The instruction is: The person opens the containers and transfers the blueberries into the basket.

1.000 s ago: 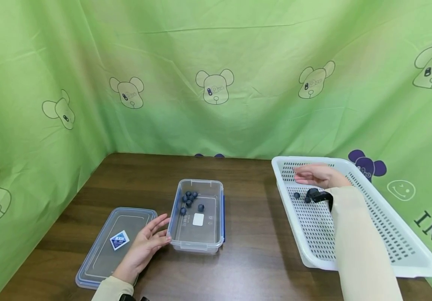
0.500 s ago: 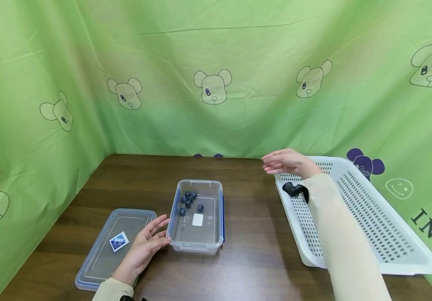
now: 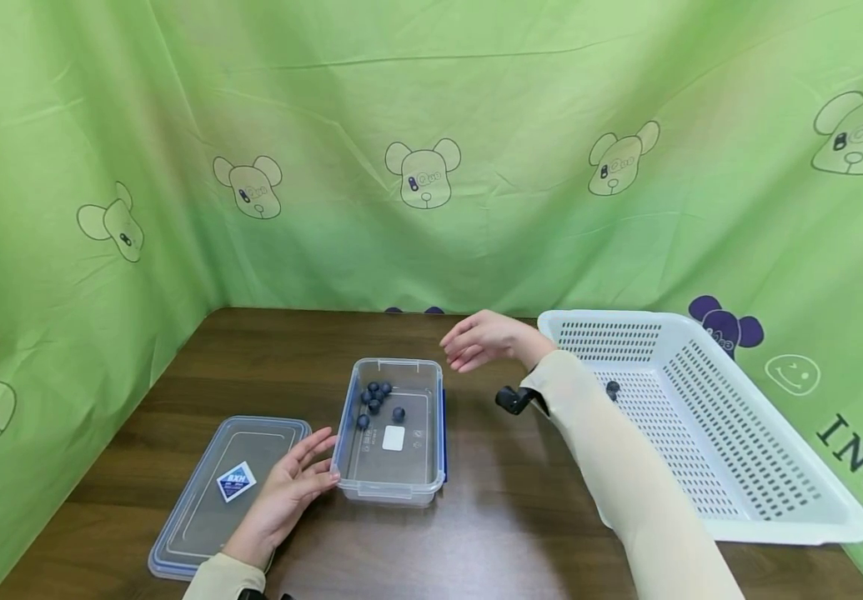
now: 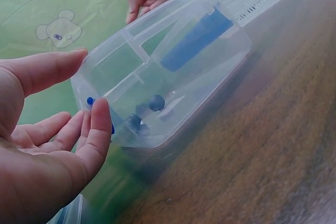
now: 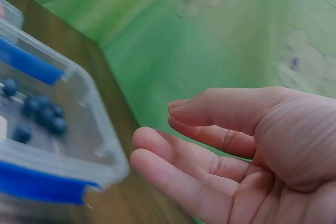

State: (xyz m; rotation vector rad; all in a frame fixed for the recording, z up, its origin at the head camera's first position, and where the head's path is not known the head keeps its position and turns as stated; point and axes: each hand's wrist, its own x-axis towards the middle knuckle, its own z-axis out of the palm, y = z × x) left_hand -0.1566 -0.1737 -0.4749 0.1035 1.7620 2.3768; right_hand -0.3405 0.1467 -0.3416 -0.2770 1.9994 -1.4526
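Observation:
A clear plastic food box (image 3: 393,492) with blue clips stands open in the middle of the table, several blueberries (image 3: 373,398) on its floor. My left hand (image 3: 284,496) touches the box's left side with thumb and fingertips. My right hand (image 3: 485,337) hovers past the box's far right corner, apart from it. Thumb and index tip lie close together in the right wrist view, and no berry shows there; whether one is hidden I cannot tell. The white basket (image 3: 791,533) at right has a couple of blueberries (image 3: 613,388) showing; my right sleeve covers part of it.
The clear lid (image 3: 198,525) with blue edging and a diamond sticker (image 3: 237,481) lies flat to the left, partly behind my left hand. A green printed cloth (image 3: 326,250) hangs behind and beside the brown wooden table (image 3: 506,533).
My right hand has moved left, out of the basket and over the table towards the box. My left hand has stayed at the box's side, and the berries in the box have not moved.

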